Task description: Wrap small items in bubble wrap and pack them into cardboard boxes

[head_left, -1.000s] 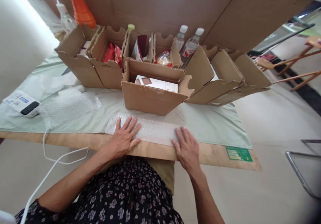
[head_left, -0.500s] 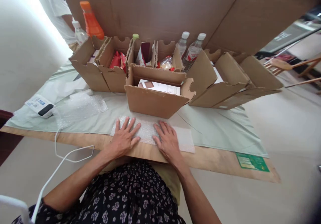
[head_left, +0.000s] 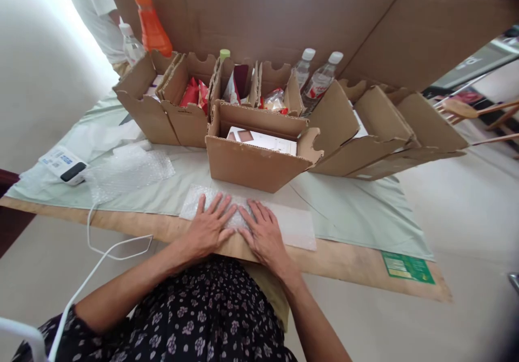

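A flat strip of bubble wrap [head_left: 298, 224] lies along the front of the table, partly over the cloth and the bare wooden edge. Both palms rest on it. My left hand [head_left: 210, 226] is open with fingers spread, on the left half of the strip. Close beside it, my right hand [head_left: 263, 232] lies open too, the thumbs near each other. Just beyond the hands stands a cardboard bin [head_left: 259, 167] with a white box [head_left: 263, 140] inside. Whatever lies under the palms is hidden.
More cardboard bins [head_left: 146, 116] stand behind, some with red packets [head_left: 194, 94]. Clear bottles [head_left: 322, 81] and an orange bottle [head_left: 154, 29] rise at the back. Loose bubble wrap [head_left: 125, 170] and a white-and-black package [head_left: 67, 166] lie left. A white cable-like frame [head_left: 87, 275] hangs at lower left.
My hands have slid closer together on the bubble wrap, the left moving right and the right moving left. The view has shifted slightly.
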`<state>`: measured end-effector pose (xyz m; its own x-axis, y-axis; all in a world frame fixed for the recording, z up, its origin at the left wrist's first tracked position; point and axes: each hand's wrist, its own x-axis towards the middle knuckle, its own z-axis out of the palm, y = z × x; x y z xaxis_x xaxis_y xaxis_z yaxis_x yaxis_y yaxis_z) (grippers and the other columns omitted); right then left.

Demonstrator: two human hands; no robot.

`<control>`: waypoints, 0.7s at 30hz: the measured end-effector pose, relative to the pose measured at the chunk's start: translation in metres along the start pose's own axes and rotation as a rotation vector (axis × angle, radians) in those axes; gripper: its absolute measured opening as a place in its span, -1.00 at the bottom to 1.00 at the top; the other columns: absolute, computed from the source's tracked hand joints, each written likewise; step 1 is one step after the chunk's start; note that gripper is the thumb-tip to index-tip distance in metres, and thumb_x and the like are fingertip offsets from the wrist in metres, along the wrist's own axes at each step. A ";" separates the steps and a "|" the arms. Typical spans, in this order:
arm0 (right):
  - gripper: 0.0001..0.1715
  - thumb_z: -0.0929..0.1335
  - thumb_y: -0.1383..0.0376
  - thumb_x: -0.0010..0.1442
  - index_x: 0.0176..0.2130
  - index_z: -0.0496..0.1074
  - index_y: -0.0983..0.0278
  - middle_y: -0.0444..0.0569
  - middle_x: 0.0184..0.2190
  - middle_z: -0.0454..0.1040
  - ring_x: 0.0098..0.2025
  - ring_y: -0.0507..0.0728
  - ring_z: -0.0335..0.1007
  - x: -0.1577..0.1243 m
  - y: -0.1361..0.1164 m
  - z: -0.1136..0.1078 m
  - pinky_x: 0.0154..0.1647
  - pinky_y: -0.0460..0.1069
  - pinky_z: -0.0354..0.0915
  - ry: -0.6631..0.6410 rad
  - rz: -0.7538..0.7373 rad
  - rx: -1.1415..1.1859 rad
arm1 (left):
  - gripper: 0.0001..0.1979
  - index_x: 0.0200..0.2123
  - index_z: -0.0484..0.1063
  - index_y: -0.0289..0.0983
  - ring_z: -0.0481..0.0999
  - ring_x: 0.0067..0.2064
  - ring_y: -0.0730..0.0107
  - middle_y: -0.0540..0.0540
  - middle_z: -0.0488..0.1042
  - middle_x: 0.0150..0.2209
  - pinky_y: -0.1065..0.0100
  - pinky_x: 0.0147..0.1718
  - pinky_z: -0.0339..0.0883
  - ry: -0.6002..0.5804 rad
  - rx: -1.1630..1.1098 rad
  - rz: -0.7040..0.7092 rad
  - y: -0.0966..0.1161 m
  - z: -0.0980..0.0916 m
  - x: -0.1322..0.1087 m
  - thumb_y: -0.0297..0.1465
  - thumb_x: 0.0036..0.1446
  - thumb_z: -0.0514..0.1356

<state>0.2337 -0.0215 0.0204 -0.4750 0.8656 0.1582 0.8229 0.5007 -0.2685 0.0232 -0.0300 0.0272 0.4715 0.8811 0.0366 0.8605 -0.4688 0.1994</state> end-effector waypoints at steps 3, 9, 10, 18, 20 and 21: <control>-0.46 0.25 0.13 0.43 0.33 0.36 0.16 0.10 0.39 0.28 0.43 0.33 0.14 -0.041 0.036 0.000 0.37 0.30 0.12 0.041 0.086 -0.049 | -0.45 0.41 0.20 -0.06 -0.01 0.51 -0.22 -0.21 0.09 0.49 -0.41 0.39 -0.20 -0.006 0.030 -0.108 -0.020 0.006 -0.016 -0.19 0.40 0.09; -0.44 0.18 0.02 0.44 0.14 0.49 0.28 0.25 0.17 0.49 0.23 0.40 0.37 -0.121 0.103 -0.025 0.22 0.35 0.25 0.353 0.467 -0.166 | -0.50 0.26 0.39 -0.31 0.11 0.47 -0.25 -0.43 0.21 0.41 -0.30 0.38 -0.04 0.224 0.070 -0.369 -0.047 -0.004 -0.032 -0.19 0.37 0.07; -0.42 0.19 -0.01 0.43 0.12 0.49 0.31 0.27 0.15 0.50 0.21 0.41 0.37 -0.120 0.106 -0.026 0.22 0.36 0.24 0.386 0.513 -0.171 | -0.49 0.23 0.40 -0.35 0.12 0.46 -0.27 -0.48 0.22 0.40 -0.31 0.37 -0.02 0.259 0.082 -0.411 -0.049 -0.005 -0.030 -0.18 0.36 0.08; -0.52 0.22 -0.03 0.34 -0.26 0.50 0.26 0.24 0.01 0.57 0.07 0.37 0.44 -0.067 0.090 -0.018 0.08 0.31 0.32 0.400 0.535 0.012 | -0.79 -0.14 0.52 -0.28 0.17 0.44 -0.25 -0.38 0.31 0.35 -0.28 0.34 0.08 0.326 -0.015 -0.456 -0.040 0.001 -0.019 -0.34 0.24 0.15; -0.57 0.28 -0.04 0.31 -0.28 0.49 0.23 0.13 -0.17 0.62 -0.10 0.29 0.51 -0.074 0.078 -0.024 -0.02 0.21 0.39 0.457 0.561 0.134 | -0.83 -0.20 0.50 -0.23 0.37 0.32 -0.12 -0.31 0.46 0.24 -0.14 0.27 0.24 0.350 -0.101 -0.439 -0.042 -0.003 -0.022 -0.42 0.20 0.12; -0.58 0.32 -0.05 0.29 -0.23 0.50 0.23 0.09 -0.23 0.62 -0.17 0.25 0.52 -0.080 0.070 -0.028 -0.07 0.16 0.41 0.481 0.591 0.207 | -0.82 -0.20 0.50 -0.21 0.49 0.21 -0.04 -0.27 0.54 0.14 -0.05 0.20 0.33 0.355 -0.146 -0.449 -0.046 -0.008 -0.023 -0.42 0.19 0.11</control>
<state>0.3383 -0.0553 0.0157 0.2486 0.9158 0.3153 0.7996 -0.0103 -0.6005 -0.0290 -0.0284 0.0249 -0.0474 0.9702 0.2377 0.9137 -0.0540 0.4028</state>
